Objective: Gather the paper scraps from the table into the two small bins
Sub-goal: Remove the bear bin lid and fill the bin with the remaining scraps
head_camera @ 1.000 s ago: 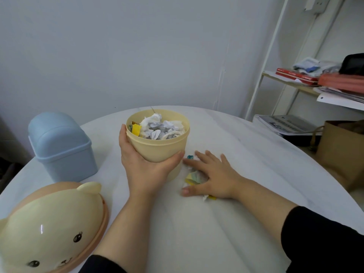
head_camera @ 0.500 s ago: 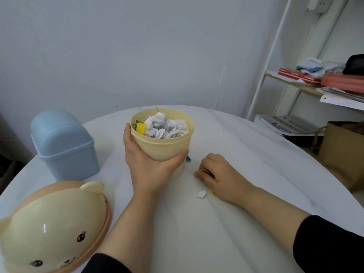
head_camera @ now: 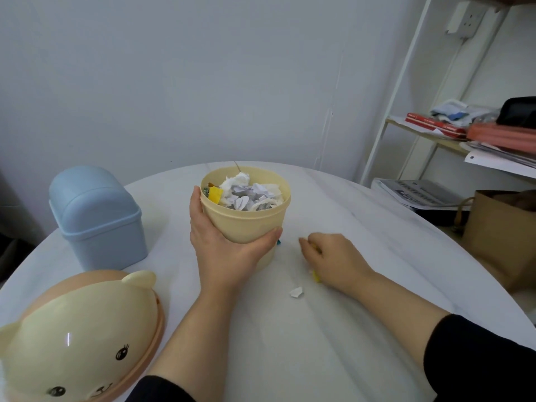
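Tabletop scene from the head camera. The left hand grips the cream bin by its side wall, fingers curled round the left of the wall and thumb pressed across the front. The bin is upright near the middle of the white tabletop, uncovered, and heaped to the rim with crumpled white, grey and yellow paper.

The right hand lies knuckles-up on the tabletop just to the right of the bin, apart from it. Its fingers are curled closed over yellow scraps, which show at the heel of the hand and between the fingers. How much paper the hand encloses cannot be told.

A white scrap lies loose on the tabletop, near the right wrist and between the two forearms. A teal scrap shows just beside the left thumb at the foot of the bin.

The blue bin, with its domed lid closed, stands well to the left. A bear-faced lid rests dome-up at the near left edge. A brown paper bag and a shelf of books and papers stand beyond the tabletop at right.
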